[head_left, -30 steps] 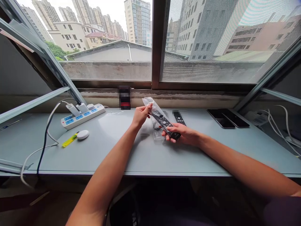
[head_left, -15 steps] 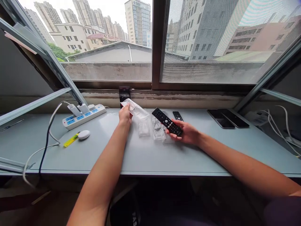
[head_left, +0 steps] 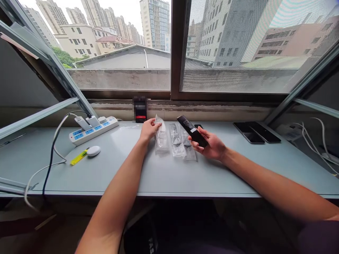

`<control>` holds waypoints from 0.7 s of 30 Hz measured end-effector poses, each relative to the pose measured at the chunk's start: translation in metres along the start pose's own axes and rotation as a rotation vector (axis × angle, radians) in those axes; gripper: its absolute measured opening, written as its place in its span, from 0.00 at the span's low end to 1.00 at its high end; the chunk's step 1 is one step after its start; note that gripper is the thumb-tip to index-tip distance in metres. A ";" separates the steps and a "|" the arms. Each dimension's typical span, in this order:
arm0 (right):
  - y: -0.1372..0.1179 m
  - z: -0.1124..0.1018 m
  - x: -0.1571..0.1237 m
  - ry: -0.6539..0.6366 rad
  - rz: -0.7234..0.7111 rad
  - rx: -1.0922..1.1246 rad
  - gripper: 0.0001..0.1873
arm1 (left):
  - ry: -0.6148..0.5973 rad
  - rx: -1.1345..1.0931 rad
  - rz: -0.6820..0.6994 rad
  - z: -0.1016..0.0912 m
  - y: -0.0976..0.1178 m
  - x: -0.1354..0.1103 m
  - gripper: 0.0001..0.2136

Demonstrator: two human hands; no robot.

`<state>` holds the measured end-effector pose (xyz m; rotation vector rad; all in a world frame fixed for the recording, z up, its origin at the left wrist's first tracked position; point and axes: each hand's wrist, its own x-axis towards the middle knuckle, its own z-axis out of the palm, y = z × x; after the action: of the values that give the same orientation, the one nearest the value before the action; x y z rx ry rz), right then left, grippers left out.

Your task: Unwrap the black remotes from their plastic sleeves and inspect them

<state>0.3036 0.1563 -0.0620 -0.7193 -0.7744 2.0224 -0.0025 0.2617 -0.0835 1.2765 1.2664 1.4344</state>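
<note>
Daylight is coming through a wide window (head_left: 176, 49), with tall buildings standing outside, and is falling on a pale blue-grey desk (head_left: 169, 180). Over it, the right hand (head_left: 209, 143) is holding a black remote (head_left: 192, 130), its grip closing around the lower end, fingers on one side and thumb on the other. The remote is tilting up toward the left above the desk, showing a face with small white print and a white label. Behind that hand, a second remote (head_left: 198, 126) is lying mostly hidden on the desk. The left hand (head_left: 150, 129) is pinching the upper part of a clear plastic sleeve (head_left: 162, 139) between thumb and fingers. Just right of this sleeve, more clear plastic packaging (head_left: 178, 143) is lying between the two hands. Farther left, a white power strip (head_left: 94, 131) is sitting near a yellow cutter (head_left: 78, 157) and a white round object (head_left: 93, 151). Near the sill, a dark phone-like device (head_left: 140, 113) is standing upright. Two dark flat devices (head_left: 250, 134) are resting side by side at the right.
</note>
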 end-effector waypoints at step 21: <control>-0.011 0.004 -0.004 0.034 -0.178 -0.026 0.11 | 0.030 0.819 0.202 -0.011 -0.003 0.003 0.14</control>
<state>0.3080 0.1571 -0.0508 -0.6736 -0.8171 1.8383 -0.0136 0.2630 -0.0862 1.9577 1.8857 1.0790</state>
